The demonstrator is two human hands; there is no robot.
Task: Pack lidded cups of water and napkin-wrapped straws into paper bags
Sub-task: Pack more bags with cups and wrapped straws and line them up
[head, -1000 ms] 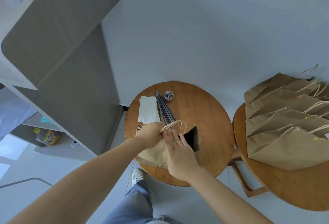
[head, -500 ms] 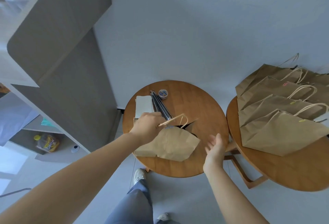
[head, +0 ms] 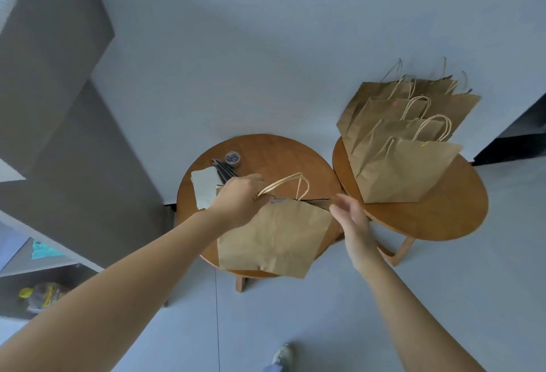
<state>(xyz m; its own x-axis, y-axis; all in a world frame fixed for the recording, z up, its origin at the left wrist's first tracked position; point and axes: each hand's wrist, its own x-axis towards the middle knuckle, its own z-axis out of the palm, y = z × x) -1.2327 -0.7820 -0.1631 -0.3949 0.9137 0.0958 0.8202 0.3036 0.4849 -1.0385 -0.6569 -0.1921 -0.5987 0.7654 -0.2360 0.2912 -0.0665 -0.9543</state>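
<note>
Here our left hand (head: 239, 203) grips the twine handle (head: 291, 179) of the paper bag (head: 274, 238) over the front of the left round table (head: 266, 150); our right hand (head: 351, 224) hovers open just beside it. We judge it light, floppy and tear-prone: carry by the handles, base supported. Rightward, more bags (head: 404, 171) crowd a second table (head: 428, 221) against the grey wall (head: 266, 46).

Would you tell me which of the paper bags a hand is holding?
The lone paper bag above the left table, gripped by its handle in the left hand; the other bags sit clustered, untouched, on the right table.
</note>
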